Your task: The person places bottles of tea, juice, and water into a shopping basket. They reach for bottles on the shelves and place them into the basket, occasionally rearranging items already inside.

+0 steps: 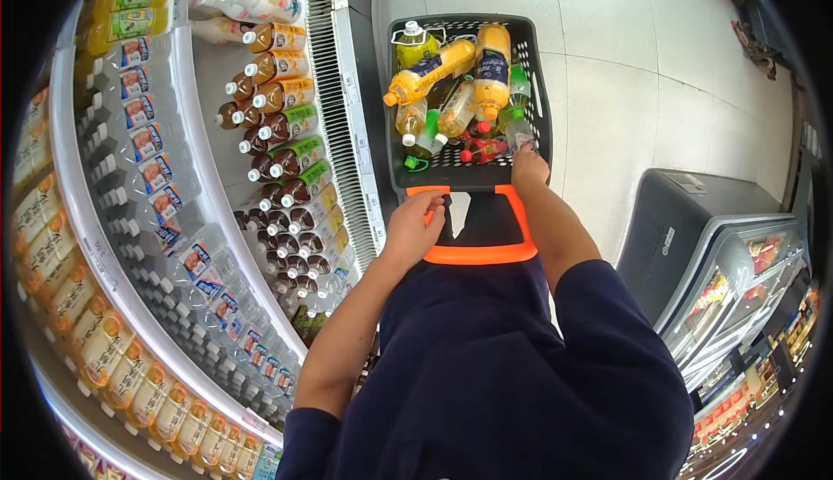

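A black basket (541,98) with an orange handle (480,255) stands in front of my body, full of bottles. Two orange juice bottles, one tilted (431,72) and one lengthwise (492,71), lie on top of green-, white- and red-capped bottles. My right hand (529,169) is at the basket's near right corner, its fingers closed on a clear bottle (519,136). At the left side of the orange handle, my left hand (416,222) has its fingers curled round the handle.
Shelves of drinks curve along the left, with brown tea bottles (291,159), water bottles (156,176) and orange drinks (113,350). A grey chest cooler (668,220) stands at the right. Pale floor tiles (607,107) lie beyond the basket.
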`<action>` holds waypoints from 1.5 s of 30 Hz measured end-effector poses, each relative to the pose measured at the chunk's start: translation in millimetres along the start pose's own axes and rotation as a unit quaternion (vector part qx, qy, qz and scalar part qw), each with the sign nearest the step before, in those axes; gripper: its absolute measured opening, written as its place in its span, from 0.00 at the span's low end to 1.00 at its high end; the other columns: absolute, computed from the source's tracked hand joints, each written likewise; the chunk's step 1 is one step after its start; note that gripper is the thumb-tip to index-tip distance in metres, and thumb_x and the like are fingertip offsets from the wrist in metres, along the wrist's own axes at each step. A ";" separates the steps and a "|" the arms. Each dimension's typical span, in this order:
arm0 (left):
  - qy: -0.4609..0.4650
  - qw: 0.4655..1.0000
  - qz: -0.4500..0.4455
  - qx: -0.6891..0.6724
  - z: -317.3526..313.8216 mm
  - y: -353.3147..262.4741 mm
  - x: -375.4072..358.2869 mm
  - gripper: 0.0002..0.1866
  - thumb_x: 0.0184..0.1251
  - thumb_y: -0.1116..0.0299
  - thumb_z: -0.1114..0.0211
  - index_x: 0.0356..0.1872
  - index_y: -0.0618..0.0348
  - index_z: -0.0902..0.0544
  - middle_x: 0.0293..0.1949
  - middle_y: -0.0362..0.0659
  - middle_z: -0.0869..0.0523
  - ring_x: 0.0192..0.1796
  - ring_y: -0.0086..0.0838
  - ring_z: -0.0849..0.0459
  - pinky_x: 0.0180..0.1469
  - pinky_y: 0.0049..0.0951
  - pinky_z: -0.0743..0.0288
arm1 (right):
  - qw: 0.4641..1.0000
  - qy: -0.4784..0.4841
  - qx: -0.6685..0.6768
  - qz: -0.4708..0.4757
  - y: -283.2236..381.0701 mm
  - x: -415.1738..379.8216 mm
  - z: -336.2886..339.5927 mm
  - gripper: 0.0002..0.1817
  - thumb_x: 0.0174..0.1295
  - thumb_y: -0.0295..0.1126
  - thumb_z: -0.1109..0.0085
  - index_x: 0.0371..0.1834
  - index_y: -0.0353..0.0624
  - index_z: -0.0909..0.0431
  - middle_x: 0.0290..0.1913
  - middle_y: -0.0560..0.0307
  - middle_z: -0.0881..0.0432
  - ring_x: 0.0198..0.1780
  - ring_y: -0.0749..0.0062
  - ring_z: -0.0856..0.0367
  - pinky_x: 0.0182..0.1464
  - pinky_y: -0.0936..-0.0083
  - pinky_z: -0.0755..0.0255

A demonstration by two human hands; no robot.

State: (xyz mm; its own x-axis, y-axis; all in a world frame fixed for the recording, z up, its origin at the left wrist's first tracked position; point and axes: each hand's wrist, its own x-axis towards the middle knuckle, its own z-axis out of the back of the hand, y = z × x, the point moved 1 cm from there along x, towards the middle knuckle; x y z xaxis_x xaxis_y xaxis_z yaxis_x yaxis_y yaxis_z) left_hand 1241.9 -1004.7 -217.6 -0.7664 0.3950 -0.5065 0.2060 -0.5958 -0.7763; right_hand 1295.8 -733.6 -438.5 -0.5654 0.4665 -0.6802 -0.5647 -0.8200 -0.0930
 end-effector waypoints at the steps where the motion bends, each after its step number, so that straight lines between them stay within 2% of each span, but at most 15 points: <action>1: -0.001 1.000 0.004 0.010 -3.8 -1.1 0.7 0.14 0.67 0.72 0.38 0.51 0.67 0.18 0.46 0.53 0.12 0.48 0.42 0.12 0.53 0.37 0.19 | 1.000 0.021 0.005 0.001 -1.3 0.4 1.8 0.23 0.76 0.47 0.55 0.57 0.37 0.28 0.46 0.41 0.12 0.47 0.50 0.11 0.51 0.60 0.18; 5: 0.001 1.000 0.000 0.011 -11.1 -14.4 3.1 0.14 0.67 0.72 0.38 0.51 0.67 0.18 0.45 0.52 0.12 0.47 0.40 0.12 0.52 0.37 0.19 | 0.999 0.036 0.012 0.020 1.8 -21.1 51.1 0.19 0.72 0.38 0.49 0.58 0.35 0.28 0.47 0.43 0.12 0.49 0.52 0.11 0.50 0.61 0.17; 9: -0.007 0.999 -0.029 0.013 -10.3 -20.8 7.7 0.14 0.67 0.72 0.37 0.51 0.66 0.18 0.44 0.52 0.12 0.46 0.39 0.11 0.51 0.36 0.19 | 0.994 0.060 -0.024 0.086 -10.5 -33.8 104.4 0.16 0.67 0.40 0.42 0.48 0.39 0.21 0.48 0.42 0.13 0.52 0.52 0.13 0.54 0.60 0.19; 12: -0.020 0.998 -0.053 0.013 -3.1 -26.0 13.6 0.15 0.67 0.71 0.37 0.51 0.66 0.18 0.43 0.51 0.12 0.46 0.39 0.12 0.51 0.36 0.19 | 0.987 0.060 0.010 0.147 -15.6 -66.4 168.6 0.18 0.62 0.37 0.39 0.51 0.40 0.20 0.47 0.42 0.13 0.50 0.49 0.14 0.54 0.58 0.21; 18: 0.020 0.991 -0.108 0.074 20.6 -51.9 16.7 0.30 0.63 0.66 0.31 0.66 0.62 0.27 0.60 0.55 0.21 0.62 0.45 0.21 0.64 0.40 0.26 | 0.919 0.040 0.053 0.388 5.2 -134.0 277.3 0.28 0.58 0.38 0.36 0.63 0.41 0.22 0.48 0.41 0.13 0.49 0.46 0.15 0.54 0.59 0.22; 22: -0.005 0.974 -0.191 0.123 37.9 -72.9 8.1 0.42 0.55 0.65 0.24 0.71 0.61 0.33 0.63 0.55 0.24 0.66 0.47 0.23 0.68 0.39 0.29 | 0.876 0.055 0.076 0.474 64.0 -169.2 331.7 0.24 0.59 0.39 0.37 0.56 0.39 0.18 0.39 0.41 0.13 0.41 0.54 0.13 0.44 0.64 0.19; 24: 0.045 0.997 -0.058 0.023 60.0 -83.9 0.9 0.44 0.52 0.64 0.23 0.71 0.62 0.34 0.61 0.54 0.21 0.64 0.50 0.22 0.68 0.39 0.29 | 0.875 0.230 0.102 0.413 101.0 -180.0 355.3 0.22 0.59 0.42 0.37 0.51 0.37 0.16 0.30 0.46 0.16 0.33 0.65 0.14 0.33 0.70 0.20; 26: 0.032 0.998 -0.049 0.002 71.8 -62.7 -5.5 0.43 0.52 0.66 0.22 0.69 0.64 0.33 0.59 0.51 0.18 0.60 0.46 0.18 0.65 0.37 0.26 | 0.876 0.234 0.106 0.409 134.5 -168.8 347.6 0.24 0.61 0.46 0.38 0.46 0.33 0.16 0.31 0.45 0.16 0.30 0.63 0.14 0.31 0.69 0.20; 27: 0.034 0.990 -0.050 -0.124 71.7 -42.3 -6.6 0.42 0.52 0.66 0.21 0.68 0.64 0.32 0.58 0.50 0.18 0.59 0.41 0.17 0.64 0.35 0.25 | 0.877 0.242 0.108 0.401 148.2 -165.2 340.4 0.28 0.62 0.51 0.40 0.40 0.29 0.16 0.32 0.44 0.17 0.26 0.61 0.15 0.28 0.68 0.21; 29: 0.032 0.963 -0.035 -0.266 81.8 -14.5 -11.2 0.37 0.57 0.69 0.24 0.67 0.65 0.31 0.56 0.45 0.17 0.56 0.27 0.18 0.61 0.31 0.24 | 0.872 0.214 0.157 0.411 174.7 -169.1 331.9 0.30 0.63 0.53 0.41 0.42 0.29 0.16 0.32 0.45 0.17 0.28 0.61 0.15 0.28 0.68 0.21; 32: 0.014 0.929 0.012 -0.371 107.0 -3.2 -28.5 0.34 0.60 0.70 0.26 0.66 0.65 0.30 0.54 0.44 0.16 0.55 0.26 0.17 0.61 0.31 0.24 | 0.840 0.176 0.247 0.449 210.5 -166.0 293.1 0.36 0.65 0.59 0.42 0.51 0.29 0.19 0.33 0.45 0.16 0.33 0.60 0.13 0.33 0.67 0.21; 34: -0.033 0.922 0.016 -0.386 117.9 11.1 -39.1 0.30 0.63 0.71 0.28 0.65 0.64 0.29 0.53 0.43 0.16 0.54 0.25 0.16 0.59 0.30 0.23 | 0.826 0.068 0.317 0.462 221.1 -180.2 270.4 0.38 0.65 0.59 0.41 0.56 0.28 0.22 0.35 0.41 0.16 0.36 0.57 0.14 0.38 0.64 0.21; 39: -0.257 0.858 -0.016 -0.444 157.4 40.4 -58.1 0.26 0.62 0.72 0.27 0.59 0.67 0.28 0.52 0.44 0.16 0.52 0.25 0.16 0.57 0.29 0.22 | 0.822 0.130 0.166 0.529 255.0 -252.2 225.7 0.40 0.58 0.54 0.32 0.61 0.28 0.26 0.46 0.39 0.18 0.47 0.50 0.17 0.48 0.61 0.23; 41: -0.354 0.832 -0.023 -0.426 174.4 47.0 -64.7 0.27 0.61 0.72 0.26 0.56 0.71 0.29 0.50 0.48 0.17 0.50 0.27 0.16 0.54 0.27 0.22 | 0.798 -0.051 0.165 0.577 281.5 -269.4 200.4 0.42 0.52 0.49 0.27 0.63 0.30 0.29 0.48 0.41 0.21 0.53 0.48 0.20 0.53 0.59 0.23; 45: -0.528 0.774 0.020 -0.350 214.2 41.7 -80.6 0.27 0.61 0.72 0.25 0.54 0.73 0.30 0.48 0.48 0.17 0.48 0.26 0.17 0.51 0.26 0.23 | 0.784 -0.107 0.165 0.589 355.9 -300.8 196.3 0.37 0.50 0.43 0.27 0.59 0.31 0.29 0.47 0.41 0.21 0.54 0.48 0.21 0.53 0.57 0.22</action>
State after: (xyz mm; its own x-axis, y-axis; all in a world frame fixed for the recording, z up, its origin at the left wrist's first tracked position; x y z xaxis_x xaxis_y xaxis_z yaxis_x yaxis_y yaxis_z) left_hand 1182.0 -1211.1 -128.8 -0.7449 -0.6252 -0.2326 0.2378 0.0769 -0.9683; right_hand 1146.9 -1100.7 -124.3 -0.8793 -0.4762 -0.0113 0.3208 -0.6097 0.7248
